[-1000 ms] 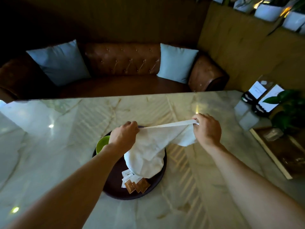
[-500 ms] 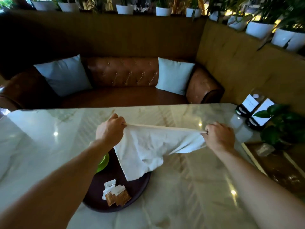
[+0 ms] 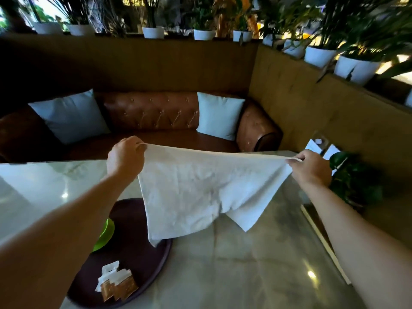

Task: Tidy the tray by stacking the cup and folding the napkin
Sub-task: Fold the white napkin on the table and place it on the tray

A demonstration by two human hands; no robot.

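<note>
A white cloth napkin (image 3: 196, 190) hangs spread out in the air above the marble table. My left hand (image 3: 126, 158) pinches its upper left corner and my right hand (image 3: 311, 167) pinches its upper right corner, pulling the top edge taut. Its lower edge dangles over the right rim of the round dark tray (image 3: 133, 255). On the tray, a green cup (image 3: 104, 234) shows partly from behind my left forearm, and several small sachets (image 3: 117, 284) lie near the front.
The marble table (image 3: 245, 264) stretches to the right of the tray. A leafy plant (image 3: 352, 179) and white cards (image 3: 316, 148) stand at the right edge, beside a wooden board (image 3: 321, 237). Behind the table is a brown leather sofa (image 3: 151, 114) with pale cushions.
Both hands have lifted the napkin higher off the tray and moved apart, spreading it wide. The view has tilted upward.
</note>
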